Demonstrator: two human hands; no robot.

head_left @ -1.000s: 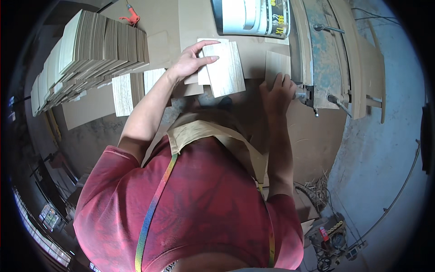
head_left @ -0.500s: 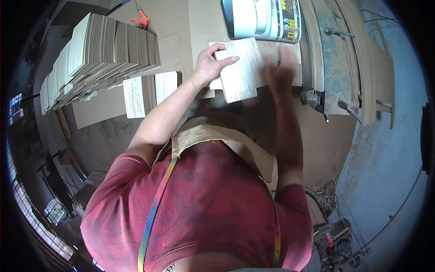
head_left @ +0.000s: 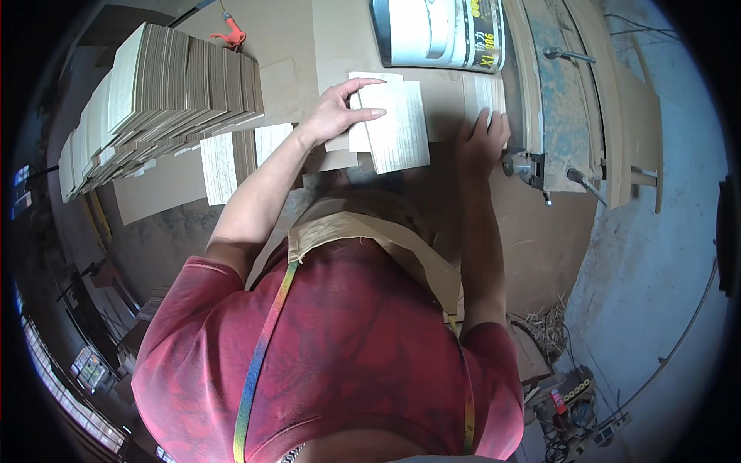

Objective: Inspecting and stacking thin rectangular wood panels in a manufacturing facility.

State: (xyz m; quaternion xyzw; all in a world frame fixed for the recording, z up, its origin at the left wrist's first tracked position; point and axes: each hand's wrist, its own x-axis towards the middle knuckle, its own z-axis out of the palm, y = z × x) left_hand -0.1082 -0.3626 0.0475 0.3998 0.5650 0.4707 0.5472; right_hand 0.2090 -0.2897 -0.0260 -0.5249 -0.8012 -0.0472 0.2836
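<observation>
My left hand (head_left: 337,114) is closed on a pale wood-grain board (head_left: 400,127), its thumb on the top face and its fingers at the far left edge. The board is tilted toward me, and another pale board (head_left: 357,139) shows just behind it. To the right, my right hand (head_left: 482,147) rests its slightly spread fingers on the near end of a small pile of similar boards (head_left: 480,92). Its palm is turned down, and I see nothing held in it.
Tall stacks of thin boards (head_left: 185,81) stand at the left, with smaller stacks (head_left: 220,166) nearer me. A red air blow gun (head_left: 230,33) lies behind them. At the back is a white-and-black bucket (head_left: 440,35). A worn blue machine (head_left: 567,100) with levers stands at the right.
My right hand has come down from a blurred motion onto the right-hand pile. The board in my left hand has shifted slightly left, along with the whole view.
</observation>
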